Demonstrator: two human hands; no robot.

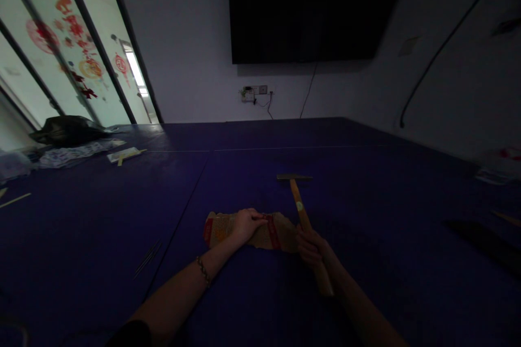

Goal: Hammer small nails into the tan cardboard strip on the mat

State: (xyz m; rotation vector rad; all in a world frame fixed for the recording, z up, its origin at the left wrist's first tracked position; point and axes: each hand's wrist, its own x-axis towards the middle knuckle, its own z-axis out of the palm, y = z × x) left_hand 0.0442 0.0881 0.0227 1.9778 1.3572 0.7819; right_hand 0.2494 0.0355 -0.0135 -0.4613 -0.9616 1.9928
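Note:
A hammer (302,210) with a wooden handle and a metal head is gripped low on its handle by my right hand (311,246). Its head is raised forward and to the right of my left hand. A torn piece of brown cardboard (277,232) with red print lies flat on the blue surface (244,173). My left hand (247,226) rests on the cardboard, thumb and fingers pressed together near its middle. Whatever is between those fingertips is too small or dark to make out.
Several thin metal rods (148,258) lie on the left. Farther back left are a white packet (124,154) with yellow strips, plastic wrapping (77,153) and a black bag (71,130). A dark flat object (484,241) lies on the right.

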